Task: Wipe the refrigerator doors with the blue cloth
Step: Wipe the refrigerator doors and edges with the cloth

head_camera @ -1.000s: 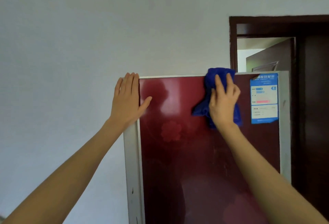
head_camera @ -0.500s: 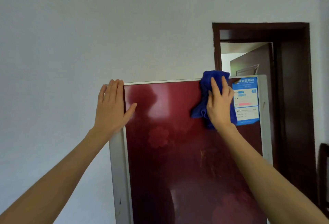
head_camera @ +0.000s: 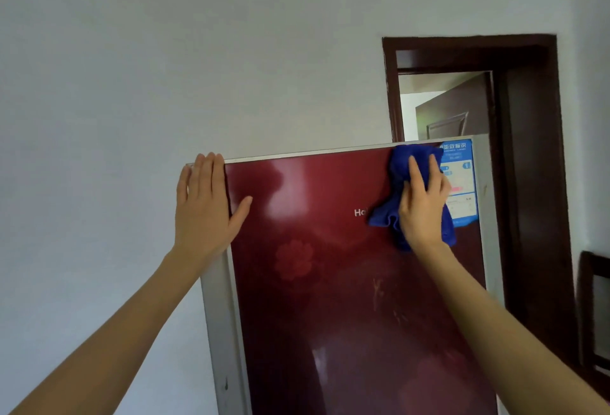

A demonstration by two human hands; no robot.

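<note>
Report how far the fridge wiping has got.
Done: nothing clearly finished. In hand: the right hand presses the blue cloth on the red refrigerator door, top right, partly over the energy label; the left hand braces the top left edge. Left: streaks show lower on the door.

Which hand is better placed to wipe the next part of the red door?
Right. The right hand presses the blue cloth flat on the red door, near the top. The left hand rests on the door's left edge and holds no cloth.

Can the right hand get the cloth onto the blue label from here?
Probably yes: the right hand presses the blue cloth flat right beside the label, overlapping its left edge; nothing lies between.
</note>
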